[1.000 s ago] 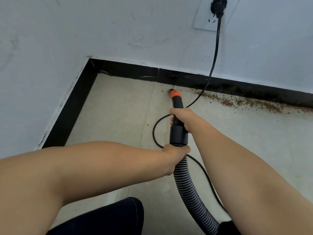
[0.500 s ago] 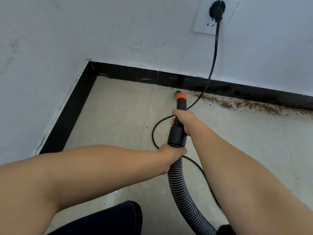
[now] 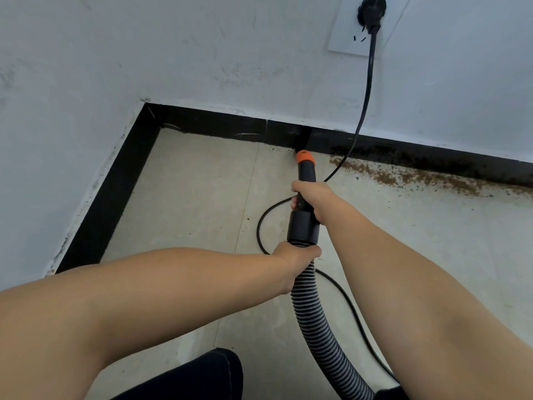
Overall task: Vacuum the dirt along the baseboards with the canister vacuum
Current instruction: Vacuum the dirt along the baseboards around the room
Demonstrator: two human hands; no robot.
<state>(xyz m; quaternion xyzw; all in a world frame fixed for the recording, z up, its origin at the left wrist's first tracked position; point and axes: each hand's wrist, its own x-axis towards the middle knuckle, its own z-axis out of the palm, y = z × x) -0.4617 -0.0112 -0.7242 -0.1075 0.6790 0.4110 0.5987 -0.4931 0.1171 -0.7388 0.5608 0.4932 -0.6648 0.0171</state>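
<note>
The black vacuum nozzle (image 3: 305, 171) with an orange collar points at the black baseboard (image 3: 219, 127) of the far wall, its tip close to or against the board. My right hand (image 3: 310, 197) grips the nozzle tube just behind the collar. My left hand (image 3: 294, 258) holds the ribbed grey hose (image 3: 320, 327) where it joins the black cuff. A band of brown dirt (image 3: 403, 176) lies on the floor along the baseboard, to the right of the nozzle. The canister is out of view.
A black power cord (image 3: 364, 105) hangs from a plug in the white wall socket (image 3: 346, 39), passes right of the nozzle and loops over the pale floor tiles. The room corner (image 3: 147, 111) lies to the left. My dark-trousered knee (image 3: 196, 376) is at the bottom.
The nozzle has shifted slightly right along the baseboard and forward toward it, nearing the left end of the dirt band. Both hands keep the same hold.
</note>
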